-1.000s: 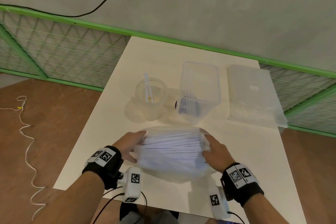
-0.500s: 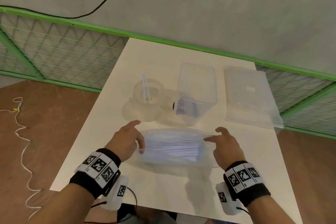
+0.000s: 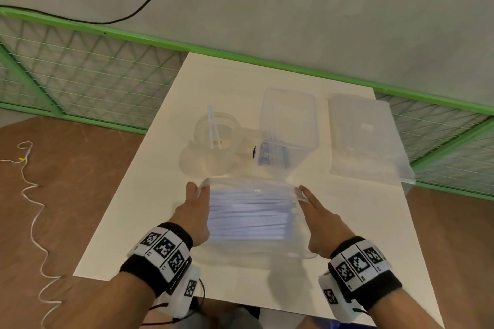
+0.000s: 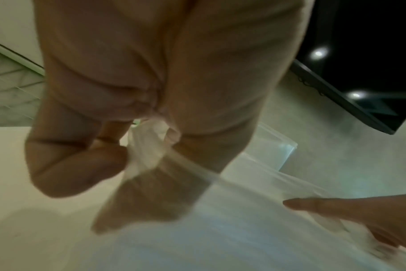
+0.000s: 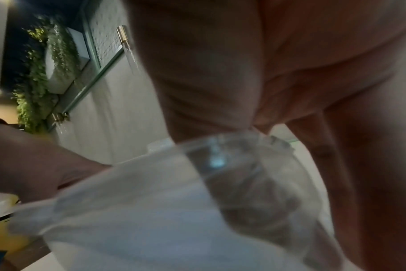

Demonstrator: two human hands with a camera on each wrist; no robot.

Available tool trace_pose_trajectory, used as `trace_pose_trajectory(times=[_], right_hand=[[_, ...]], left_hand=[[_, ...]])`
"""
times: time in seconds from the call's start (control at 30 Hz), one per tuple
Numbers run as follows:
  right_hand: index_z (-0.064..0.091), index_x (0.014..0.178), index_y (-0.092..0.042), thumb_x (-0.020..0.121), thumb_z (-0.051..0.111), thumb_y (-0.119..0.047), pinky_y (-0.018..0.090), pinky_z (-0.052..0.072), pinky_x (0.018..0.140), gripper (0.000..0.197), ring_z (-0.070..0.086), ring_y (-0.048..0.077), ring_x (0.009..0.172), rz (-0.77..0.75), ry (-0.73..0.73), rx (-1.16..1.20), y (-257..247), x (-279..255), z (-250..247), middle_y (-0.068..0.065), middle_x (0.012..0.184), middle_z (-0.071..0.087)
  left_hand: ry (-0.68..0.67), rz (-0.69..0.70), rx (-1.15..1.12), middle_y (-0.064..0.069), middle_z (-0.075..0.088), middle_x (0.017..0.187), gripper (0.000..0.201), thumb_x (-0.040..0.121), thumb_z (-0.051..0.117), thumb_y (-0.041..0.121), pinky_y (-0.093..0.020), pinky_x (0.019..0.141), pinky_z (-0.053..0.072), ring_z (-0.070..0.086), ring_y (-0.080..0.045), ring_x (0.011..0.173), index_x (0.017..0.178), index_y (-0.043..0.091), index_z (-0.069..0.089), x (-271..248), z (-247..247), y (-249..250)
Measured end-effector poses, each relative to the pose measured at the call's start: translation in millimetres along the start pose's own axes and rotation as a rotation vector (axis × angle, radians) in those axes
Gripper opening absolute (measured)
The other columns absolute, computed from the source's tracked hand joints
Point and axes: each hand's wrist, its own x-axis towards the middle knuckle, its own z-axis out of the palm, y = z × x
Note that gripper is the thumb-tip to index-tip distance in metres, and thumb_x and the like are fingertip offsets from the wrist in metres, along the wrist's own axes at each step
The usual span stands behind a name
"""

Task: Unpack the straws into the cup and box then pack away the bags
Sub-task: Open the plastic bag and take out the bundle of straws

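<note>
A clear plastic bag of white straws (image 3: 250,215) is held a little above the near part of the white table (image 3: 149,195). My left hand (image 3: 196,196) pinches the bag's far left corner (image 4: 148,146) between thumb and fingers. My right hand (image 3: 307,200) pinches the far right corner (image 5: 248,144). Behind the bag stands a clear cup (image 3: 215,133) holding two straws (image 3: 213,127). To its right a clear box (image 3: 288,125) stands with a few straws and a dark label inside.
A flat clear bag or lid (image 3: 366,139) lies at the table's far right. A green mesh railing (image 3: 80,72) runs behind and beside the table. A white cord (image 3: 34,222) trails over the brown floor on the left.
My hands let go of the bag's ends, set it on the table, then took its far corners and lifted that edge towards the cup and box.
</note>
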Motion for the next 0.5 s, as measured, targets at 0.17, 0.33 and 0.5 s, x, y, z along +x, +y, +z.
trace_pose_trajectory(times=[0.17, 0.33, 0.5], right_hand=[[-0.006, 0.154, -0.038, 0.075, 0.058, 0.006, 0.034, 0.056, 0.079, 0.111, 0.063, 0.024, 0.093, -0.024, -0.119, 0.047, -1, -6, 5, -0.03, 0.156, -0.019], [-0.007, 0.154, -0.038, 0.075, 0.055, 0.008, 0.035, 0.055, 0.086, 0.11, 0.061, 0.025, 0.11, -0.075, -0.01, 0.112, -7, -13, -14, -0.028, 0.158, -0.018], [-0.013, 0.153, -0.038, 0.074, 0.053, 0.009, 0.032, 0.055, 0.068, 0.112, 0.065, 0.024, 0.084, -0.12, 0.068, 0.061, -7, -23, -18, -0.028, 0.156, -0.023]], left_hand=[[-0.185, -0.018, 0.032, 0.001, -0.009, 0.158, 0.107, 0.081, 0.056, -0.006, -0.032, 0.077, 0.055, 0.058, -0.033, 0.105, 0.154, 0.026, -0.015, -9, 3, -15], [-0.043, 0.108, -0.129, 0.014, -0.015, 0.161, 0.105, 0.077, 0.048, -0.008, -0.037, 0.098, 0.048, 0.043, -0.028, 0.135, 0.154, 0.03, -0.013, -19, -13, -23], [0.128, 0.202, -0.278, 0.03, -0.005, 0.154, 0.113, 0.07, 0.05, -0.015, -0.031, 0.074, 0.055, 0.058, -0.022, 0.098, 0.154, 0.037, -0.006, -31, -7, -27]])
